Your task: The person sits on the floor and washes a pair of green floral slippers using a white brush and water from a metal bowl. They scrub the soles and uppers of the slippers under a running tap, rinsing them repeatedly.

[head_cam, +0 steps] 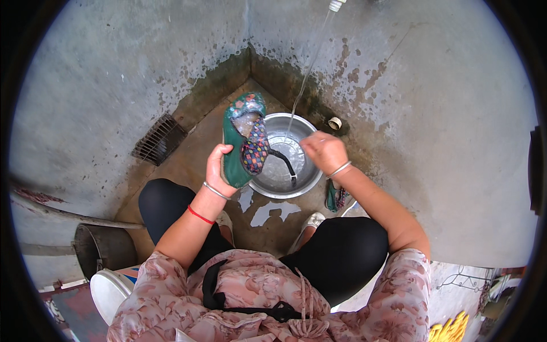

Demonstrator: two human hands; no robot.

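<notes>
My left hand (220,169) grips the side of a green shoe (234,145) with a patterned, dotted lining and a dark strap hanging from it. The shoe is wet and is tilted beside and partly over a metal basin (314,181). Above the basin's right rim is my right hand (325,149), fingers bent and slightly blurred; whether it holds anything cannot be told. A stream of water (304,81) falls from a white spout (336,5) into the basin. A second green shoe (333,199) lies on the floor under my right forearm, partly hidden.
Concrete walls meet in a corner behind the basin. A metal drain grate (159,139) is at the left, and a short pipe end (335,123) at the right. A dark bucket (104,248) and a white-lidded tub (109,295) stand at lower left. Water pools on the floor.
</notes>
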